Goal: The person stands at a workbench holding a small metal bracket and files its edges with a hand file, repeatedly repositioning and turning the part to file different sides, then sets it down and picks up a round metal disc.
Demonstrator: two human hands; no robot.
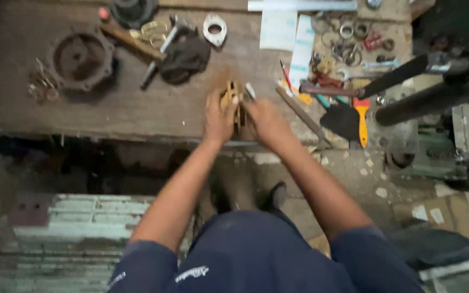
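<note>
Between the left hand [219, 116] and right hand [264, 120], both gripping it, the brass fitting [233, 97] could slip off the surface [137, 108] edge.

Brass part [233, 97]: our left hand [219, 116] and right hand [264, 120] cover most of it.
Ring pile [348, 38]: too blurred for us to sort.

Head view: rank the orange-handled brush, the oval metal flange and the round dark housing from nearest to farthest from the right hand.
1. Orange-handled brush, just right of the right hand.
2. Oval metal flange, up and left, at the bench's far side.
3. Round dark housing, far left.
</note>
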